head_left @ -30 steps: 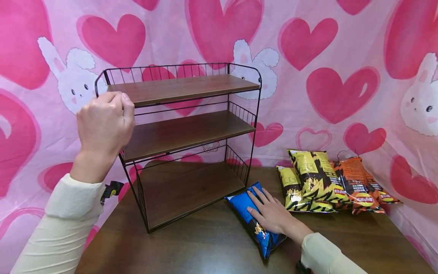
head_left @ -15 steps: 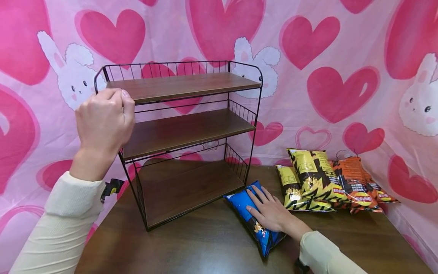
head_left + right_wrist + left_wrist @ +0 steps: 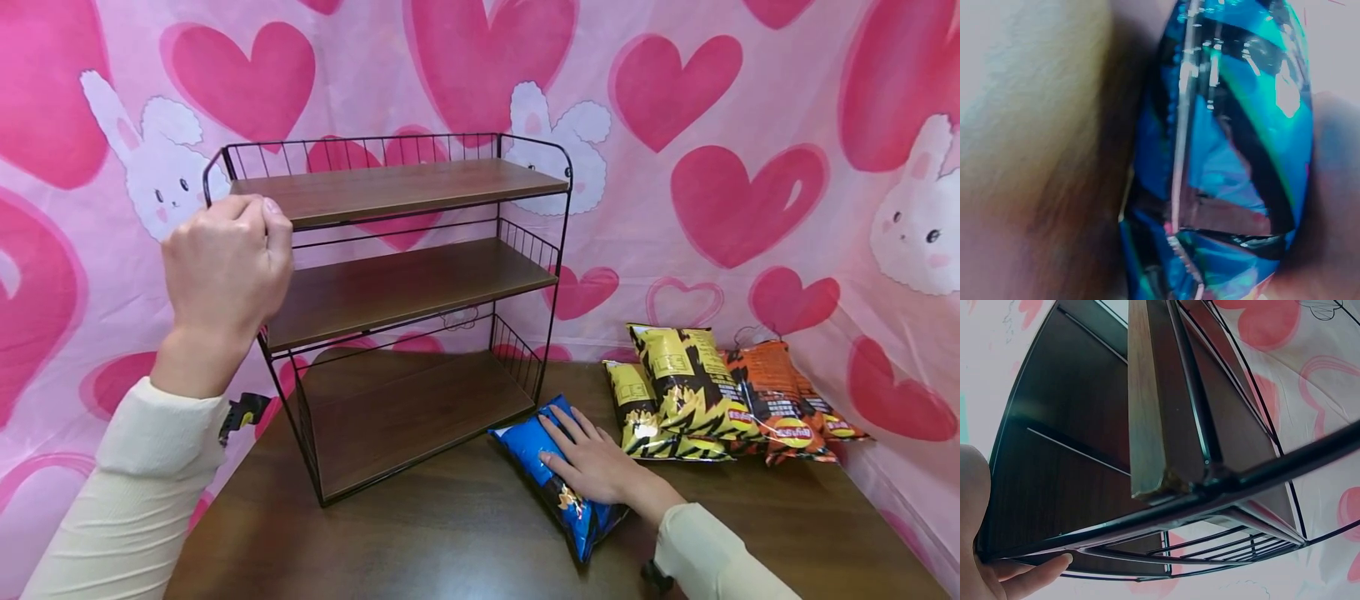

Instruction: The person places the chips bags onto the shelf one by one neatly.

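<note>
A three-tier shelf rack (image 3: 423, 279) with a black wire frame and brown boards stands on the table. My left hand (image 3: 227, 275) grips the front left upright near the top board. In the left wrist view, the fingers (image 3: 1035, 579) curl round the dark frame tube. To the right of the rack, a blue chip bag (image 3: 531, 446) lies slanted on the table. On top of it rests my right hand (image 3: 596, 471), palm down with fingers spread. The right wrist view shows the blue bag's (image 3: 1229, 150) seam and black stripes close up.
Several yellow chip bags (image 3: 686, 379) are piled at the back right of the brown table (image 3: 442, 542). Orange chip bags (image 3: 776, 392) lie beside them. A pink curtain (image 3: 637, 250) with hearts and rabbits hangs behind. A small black object (image 3: 243, 414) shows by the left sleeve.
The head view has shifted very slightly. Both hands, the rack and the blue chip bag keep their places.
</note>
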The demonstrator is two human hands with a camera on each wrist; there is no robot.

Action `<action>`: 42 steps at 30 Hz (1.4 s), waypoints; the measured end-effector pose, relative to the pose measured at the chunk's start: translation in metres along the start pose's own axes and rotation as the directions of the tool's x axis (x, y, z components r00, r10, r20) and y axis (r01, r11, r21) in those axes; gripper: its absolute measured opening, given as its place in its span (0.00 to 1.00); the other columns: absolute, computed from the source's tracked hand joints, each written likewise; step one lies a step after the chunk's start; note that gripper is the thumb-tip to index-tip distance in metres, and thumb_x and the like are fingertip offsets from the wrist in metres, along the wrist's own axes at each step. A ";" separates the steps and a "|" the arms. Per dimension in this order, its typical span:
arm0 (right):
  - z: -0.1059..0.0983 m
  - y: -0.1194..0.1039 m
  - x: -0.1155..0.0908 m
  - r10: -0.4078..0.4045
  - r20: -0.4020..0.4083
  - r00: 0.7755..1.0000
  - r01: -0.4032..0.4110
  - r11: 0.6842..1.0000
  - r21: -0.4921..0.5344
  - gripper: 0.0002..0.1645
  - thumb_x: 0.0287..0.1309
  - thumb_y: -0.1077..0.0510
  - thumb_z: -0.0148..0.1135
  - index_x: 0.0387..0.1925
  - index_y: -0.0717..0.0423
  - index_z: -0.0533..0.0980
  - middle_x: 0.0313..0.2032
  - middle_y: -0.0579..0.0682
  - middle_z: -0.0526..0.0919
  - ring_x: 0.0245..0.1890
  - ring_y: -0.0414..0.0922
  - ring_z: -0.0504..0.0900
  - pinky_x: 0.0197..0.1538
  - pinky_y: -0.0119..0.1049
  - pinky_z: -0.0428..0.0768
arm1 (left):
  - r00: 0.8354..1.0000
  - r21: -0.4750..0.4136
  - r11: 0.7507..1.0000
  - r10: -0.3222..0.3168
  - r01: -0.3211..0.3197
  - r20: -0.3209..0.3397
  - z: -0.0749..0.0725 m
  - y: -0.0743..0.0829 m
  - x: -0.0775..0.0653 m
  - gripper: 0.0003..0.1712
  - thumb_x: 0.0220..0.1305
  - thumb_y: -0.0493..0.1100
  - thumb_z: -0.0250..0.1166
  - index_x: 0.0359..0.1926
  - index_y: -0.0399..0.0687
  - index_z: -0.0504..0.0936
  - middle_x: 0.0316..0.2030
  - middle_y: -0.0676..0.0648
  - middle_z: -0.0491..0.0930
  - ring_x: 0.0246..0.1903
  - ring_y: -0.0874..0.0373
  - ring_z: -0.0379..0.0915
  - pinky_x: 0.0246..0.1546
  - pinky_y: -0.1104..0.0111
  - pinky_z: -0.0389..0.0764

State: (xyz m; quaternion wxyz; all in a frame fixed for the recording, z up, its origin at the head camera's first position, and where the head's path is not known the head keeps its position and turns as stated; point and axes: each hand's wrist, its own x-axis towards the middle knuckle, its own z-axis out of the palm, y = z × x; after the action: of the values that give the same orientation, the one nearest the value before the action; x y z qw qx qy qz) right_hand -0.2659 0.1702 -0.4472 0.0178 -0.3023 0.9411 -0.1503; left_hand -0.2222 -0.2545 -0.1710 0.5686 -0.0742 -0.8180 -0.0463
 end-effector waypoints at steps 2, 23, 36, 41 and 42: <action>-0.003 -0.001 -0.001 0.017 0.022 1.000 -0.017 1.000 0.007 0.42 0.76 0.33 0.40 0.82 0.47 0.51 0.81 0.57 0.44 0.79 0.67 0.42 0.66 0.78 0.51 | 1.000 -0.002 1.000 -0.003 0.003 0.006 0.000 0.000 0.000 0.35 0.78 0.49 0.42 0.27 0.25 0.83 0.36 0.32 0.86 0.30 0.26 0.78 0.25 0.38 0.74; -0.028 -0.047 -0.010 0.377 0.172 0.910 -0.382 0.924 -0.002 0.55 0.68 0.27 0.51 0.81 0.53 0.48 0.79 0.68 0.43 0.73 0.82 0.44 0.53 0.87 0.57 | 1.000 -0.003 1.000 -0.002 0.002 -0.013 0.000 -0.003 -0.002 0.35 0.77 0.50 0.41 0.21 0.29 0.77 0.36 0.33 0.86 0.28 0.27 0.78 0.23 0.38 0.72; -0.019 -0.044 -0.010 0.354 0.192 0.916 -0.362 0.932 0.012 0.56 0.69 0.35 0.58 0.82 0.56 0.43 0.78 0.71 0.40 0.72 0.82 0.49 0.52 0.83 0.64 | 1.000 0.004 1.000 0.004 -0.004 -0.013 0.000 -0.001 -0.001 0.35 0.77 0.50 0.41 0.22 0.29 0.78 0.37 0.33 0.86 0.30 0.27 0.79 0.24 0.37 0.73; -0.018 -0.044 -0.010 0.336 0.200 0.920 -0.341 0.940 -0.007 0.55 0.69 0.37 0.59 0.82 0.54 0.44 0.79 0.70 0.42 0.71 0.81 0.50 0.52 0.82 0.66 | 1.000 0.006 1.000 0.000 0.000 -0.003 -0.001 0.000 0.000 0.35 0.78 0.50 0.42 0.24 0.28 0.80 0.38 0.32 0.86 0.30 0.26 0.79 0.24 0.37 0.73; -0.018 -0.044 -0.010 0.329 0.202 0.922 -0.335 0.942 -0.005 0.54 0.69 0.37 0.59 0.82 0.54 0.44 0.79 0.69 0.42 0.71 0.81 0.50 0.52 0.80 0.68 | 1.000 0.007 1.000 -0.001 0.001 -0.002 -0.001 0.000 0.000 0.35 0.78 0.50 0.42 0.24 0.27 0.80 0.38 0.32 0.86 0.30 0.26 0.79 0.24 0.37 0.73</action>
State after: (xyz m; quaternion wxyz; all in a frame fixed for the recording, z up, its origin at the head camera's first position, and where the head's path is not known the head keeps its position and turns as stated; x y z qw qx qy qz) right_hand -0.2351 0.1470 -0.4177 0.1421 -0.1517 0.9698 -0.1277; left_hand -0.2216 -0.2548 -0.1709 0.5695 -0.0720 -0.8177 -0.0437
